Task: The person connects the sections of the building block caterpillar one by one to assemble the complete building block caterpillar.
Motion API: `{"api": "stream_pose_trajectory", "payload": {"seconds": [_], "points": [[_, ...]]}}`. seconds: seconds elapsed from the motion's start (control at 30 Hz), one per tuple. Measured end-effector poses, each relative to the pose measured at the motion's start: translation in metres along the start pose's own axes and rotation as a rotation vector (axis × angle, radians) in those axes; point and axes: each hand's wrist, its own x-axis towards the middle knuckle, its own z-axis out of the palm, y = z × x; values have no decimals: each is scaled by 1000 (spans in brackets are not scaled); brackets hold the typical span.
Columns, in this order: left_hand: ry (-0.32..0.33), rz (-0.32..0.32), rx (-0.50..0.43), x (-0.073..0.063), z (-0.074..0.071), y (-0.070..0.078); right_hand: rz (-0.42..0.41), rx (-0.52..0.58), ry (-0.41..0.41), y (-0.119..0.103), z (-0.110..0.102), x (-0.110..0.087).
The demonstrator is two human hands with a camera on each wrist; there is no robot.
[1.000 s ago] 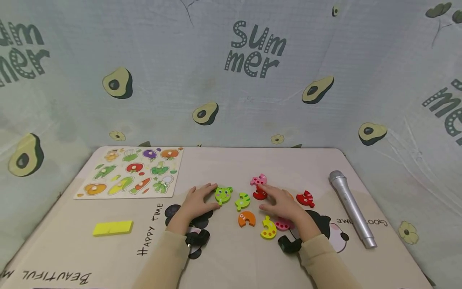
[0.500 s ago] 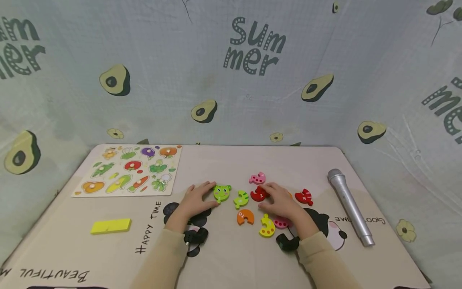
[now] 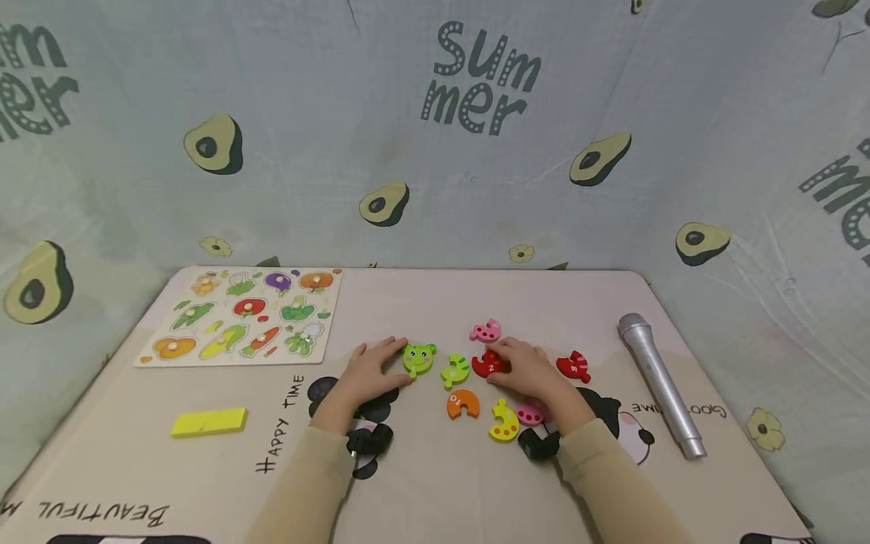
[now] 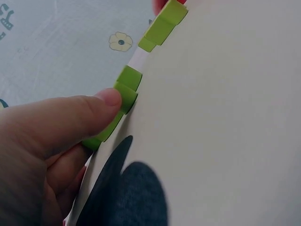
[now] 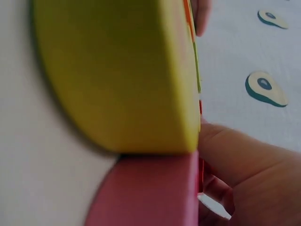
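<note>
In the head view my left hand (image 3: 367,375) holds a green frog-face puzzle piece (image 3: 418,360) between thumb and fingers. The left wrist view shows the thumb (image 4: 108,99) pressed on that piece's edge (image 4: 126,96). My right hand (image 3: 533,369) pinches a red numbered puzzle piece (image 3: 486,364) by its right side. Between the hands lies a green striped piece (image 3: 455,371), with an orange piece (image 3: 463,403) nearer me. Under the right wrist sit a yellow piece (image 3: 504,421) and a pink dotted piece (image 3: 532,412), looming close in the right wrist view.
A pink piece (image 3: 485,331) lies behind the red one, and another red piece (image 3: 575,366) to the right. A silver microphone (image 3: 662,387) rests at far right. A vegetable puzzle board (image 3: 238,315) lies back left, with a yellow block (image 3: 209,423) nearer. Printed cloth hangs behind the table.
The right fingers have closed in on the red numbered piece. My left hand stays at the frog-face piece. The whole head view has shifted slightly upward.
</note>
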Motion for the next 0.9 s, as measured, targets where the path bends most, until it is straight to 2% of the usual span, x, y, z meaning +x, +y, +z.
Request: {"api": "stream_pose_trajectory", "payload": {"seconds": [0.2, 0.27, 0.4, 0.5, 0.63, 0.9], "points": [[-13, 20, 1, 5, -3, 0, -2, 19, 49, -5, -12, -3], [-17, 21, -3, 5, -4, -1, 12, 81, 58, -14, -16, -7], [-21, 15, -11, 4, -4, -2, 55, 286, 61, -42, -18, -16], [-24, 7, -29, 4, -5, -3, 78, 382, 82, -66, -9, -19], [-28, -10, -68, 3, -6, -3, 79, 409, 105, -88, 13, -18], [-23, 1, -75, 0, -7, -4, 64, 436, 130, -109, 44, -13]]}}
